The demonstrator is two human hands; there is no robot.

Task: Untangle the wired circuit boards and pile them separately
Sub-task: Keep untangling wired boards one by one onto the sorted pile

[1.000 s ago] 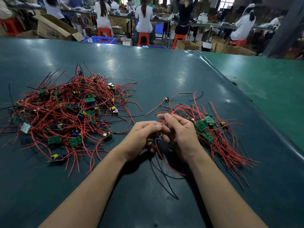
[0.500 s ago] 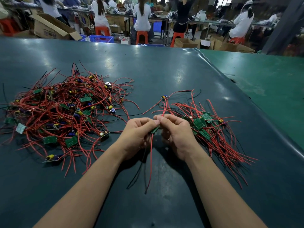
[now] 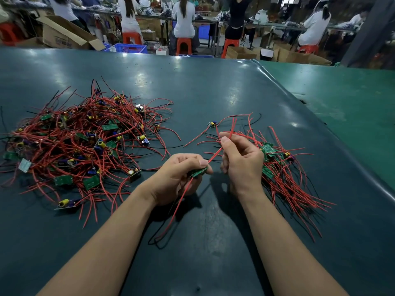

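On the dark green table (image 3: 213, 86), the tangled heap (image 3: 85, 144) of red-wired circuit boards is the landmark: it covers the table's left part, with green boards, yellow and blue components and a few black leads mixed in. Right of the heap, well apart from it, lies the smaller sorted pile (image 3: 277, 167), its boards grouped at the far end and its red wires fanning toward the near right. Between heap and pile, both bare forearms reach in from the near edge. The left hand (image 3: 177, 178), nearer the heap, pinches a small green board (image 3: 199, 172) between thumb and curled fingers. The right hand (image 3: 241, 161), against the pile's left edge, pinches that board's red wire (image 3: 215, 154) between thumb and forefinger, the wire taut between the hands. A second red wire and black leads hang from the board toward the near edge. A lone board (image 3: 212, 124) lies beyond the right hand.
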